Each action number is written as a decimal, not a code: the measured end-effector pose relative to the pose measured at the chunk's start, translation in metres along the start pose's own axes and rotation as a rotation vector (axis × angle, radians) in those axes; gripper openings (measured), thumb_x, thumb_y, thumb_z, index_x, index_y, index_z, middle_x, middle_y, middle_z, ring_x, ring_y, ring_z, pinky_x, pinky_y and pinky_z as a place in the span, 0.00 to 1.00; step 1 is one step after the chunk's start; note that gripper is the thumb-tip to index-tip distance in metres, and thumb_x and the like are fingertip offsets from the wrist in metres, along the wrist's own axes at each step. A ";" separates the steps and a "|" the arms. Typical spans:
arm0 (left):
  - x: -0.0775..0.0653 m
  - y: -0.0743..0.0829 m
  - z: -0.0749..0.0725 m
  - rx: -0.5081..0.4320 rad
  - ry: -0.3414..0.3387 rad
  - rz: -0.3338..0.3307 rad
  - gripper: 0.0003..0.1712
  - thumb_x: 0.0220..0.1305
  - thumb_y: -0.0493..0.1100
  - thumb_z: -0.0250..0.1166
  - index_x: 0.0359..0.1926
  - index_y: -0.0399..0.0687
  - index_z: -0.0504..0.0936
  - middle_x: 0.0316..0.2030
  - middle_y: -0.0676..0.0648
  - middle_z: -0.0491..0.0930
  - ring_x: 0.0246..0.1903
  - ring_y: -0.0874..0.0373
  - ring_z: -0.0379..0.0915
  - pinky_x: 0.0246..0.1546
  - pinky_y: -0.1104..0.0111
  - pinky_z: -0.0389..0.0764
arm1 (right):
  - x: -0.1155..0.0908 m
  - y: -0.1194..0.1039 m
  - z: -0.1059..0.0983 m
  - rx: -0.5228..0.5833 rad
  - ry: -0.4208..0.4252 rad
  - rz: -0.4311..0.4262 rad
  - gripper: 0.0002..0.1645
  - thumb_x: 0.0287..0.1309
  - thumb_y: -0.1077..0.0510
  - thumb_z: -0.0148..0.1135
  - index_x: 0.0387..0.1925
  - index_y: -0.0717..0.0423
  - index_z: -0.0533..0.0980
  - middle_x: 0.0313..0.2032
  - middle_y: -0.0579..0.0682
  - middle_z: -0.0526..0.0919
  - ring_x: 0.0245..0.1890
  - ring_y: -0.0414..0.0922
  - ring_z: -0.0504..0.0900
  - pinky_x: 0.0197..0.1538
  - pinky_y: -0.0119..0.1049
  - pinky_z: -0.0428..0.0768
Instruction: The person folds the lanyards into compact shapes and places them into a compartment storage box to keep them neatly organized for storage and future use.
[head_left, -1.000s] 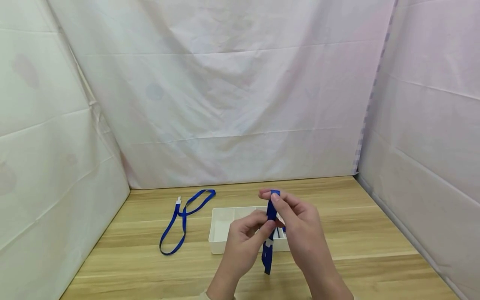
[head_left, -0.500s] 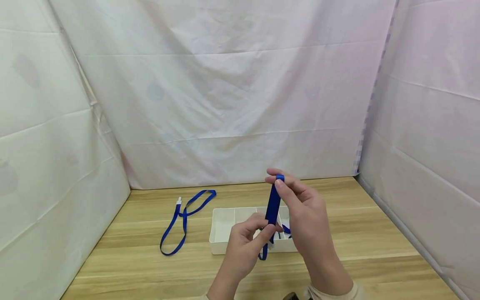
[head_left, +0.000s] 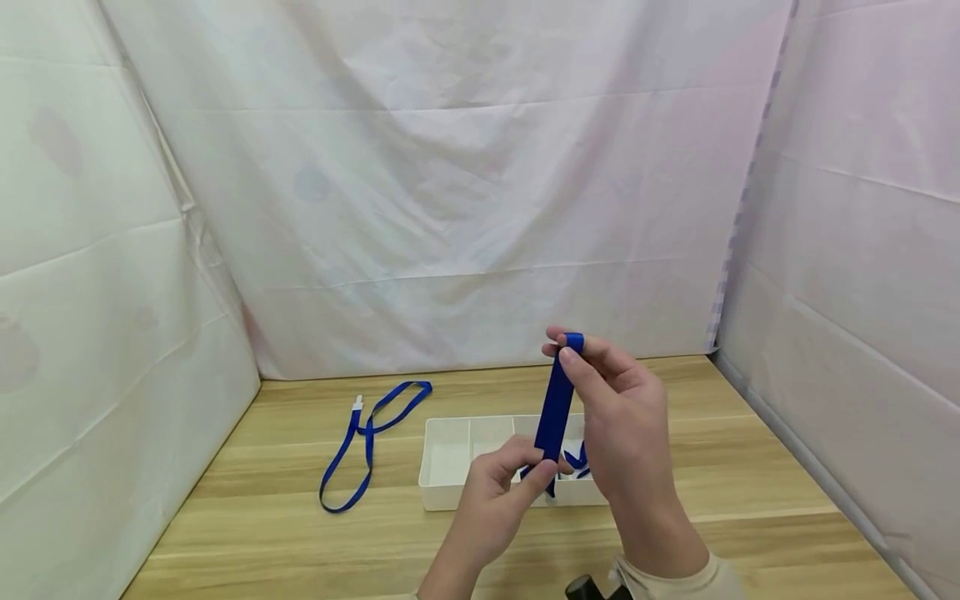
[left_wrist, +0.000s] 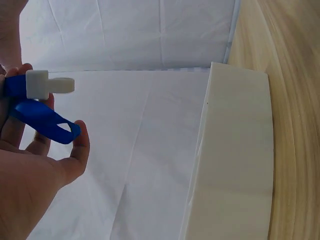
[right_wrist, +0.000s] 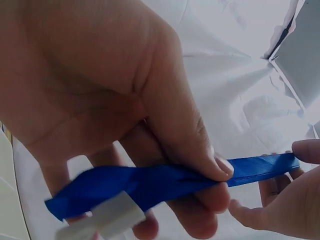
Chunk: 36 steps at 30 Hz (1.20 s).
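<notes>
A blue lanyard (head_left: pixel 553 415), folded into a narrow flat bundle, is stretched at a slant between my two hands above a white box. My right hand (head_left: pixel 626 425) pinches its upper end between thumb and fingers, with a short loop over the fingertip. Lower down, my left hand (head_left: pixel 498 496) pinches the other end between thumb and forefinger. The lanyard's white plastic clip (right_wrist: pixel 107 217) hangs beside the right fingers in the right wrist view. In the left wrist view the clip (left_wrist: pixel 37 84) sticks out above a blue loop (left_wrist: pixel 45 120). The left hand hides part of the lower end.
The white divided box (head_left: pixel 442 497) stands on the wooden table (head_left: pixel 247 533) under my hands, with blue straps (head_left: pixel 577 458) in its right compartment. Left of it lies a second blue lanyard (head_left: pixel 367 467) with a white clip. White cloth (head_left: pixel 480 208) hangs around the table.
My right hand has moved up and to the right, drawing the folded lanyard longer between the hands. My left hand has shifted slightly right and down. The tail hanging below has shortened.
</notes>
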<state>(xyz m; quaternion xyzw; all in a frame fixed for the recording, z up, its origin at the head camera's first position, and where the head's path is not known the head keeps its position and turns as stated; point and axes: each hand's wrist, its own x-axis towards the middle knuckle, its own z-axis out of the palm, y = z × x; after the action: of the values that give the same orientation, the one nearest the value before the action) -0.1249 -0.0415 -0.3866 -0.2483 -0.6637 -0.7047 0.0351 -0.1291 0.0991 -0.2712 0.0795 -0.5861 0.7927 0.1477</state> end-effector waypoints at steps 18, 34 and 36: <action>-0.002 -0.006 -0.004 0.036 -0.003 0.063 0.10 0.78 0.38 0.62 0.44 0.36 0.87 0.44 0.33 0.87 0.50 0.65 0.82 0.54 0.68 0.80 | -0.005 0.010 -0.001 0.067 -0.055 0.032 0.07 0.71 0.63 0.68 0.38 0.54 0.90 0.48 0.50 0.90 0.65 0.54 0.77 0.70 0.38 0.77; -0.003 -0.009 -0.011 -0.064 -0.037 -0.106 0.17 0.82 0.43 0.59 0.46 0.33 0.86 0.46 0.27 0.86 0.51 0.61 0.82 0.60 0.66 0.78 | 0.009 -0.010 -0.005 0.227 -0.102 -0.091 0.13 0.77 0.62 0.60 0.41 0.58 0.90 0.45 0.49 0.93 0.56 0.52 0.87 0.70 0.42 0.79; -0.002 -0.012 -0.012 -0.067 -0.046 -0.110 0.17 0.82 0.43 0.58 0.47 0.32 0.86 0.46 0.26 0.86 0.51 0.62 0.82 0.61 0.65 0.78 | 0.009 -0.012 -0.005 0.233 -0.121 -0.114 0.14 0.77 0.63 0.60 0.41 0.58 0.90 0.44 0.50 0.93 0.57 0.52 0.88 0.70 0.42 0.79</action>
<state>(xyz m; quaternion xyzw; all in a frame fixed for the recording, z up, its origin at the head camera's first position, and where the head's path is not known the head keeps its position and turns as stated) -0.1313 -0.0522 -0.3988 -0.2287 -0.6531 -0.7214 -0.0273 -0.1334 0.1083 -0.2589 0.1771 -0.4926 0.8393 0.1466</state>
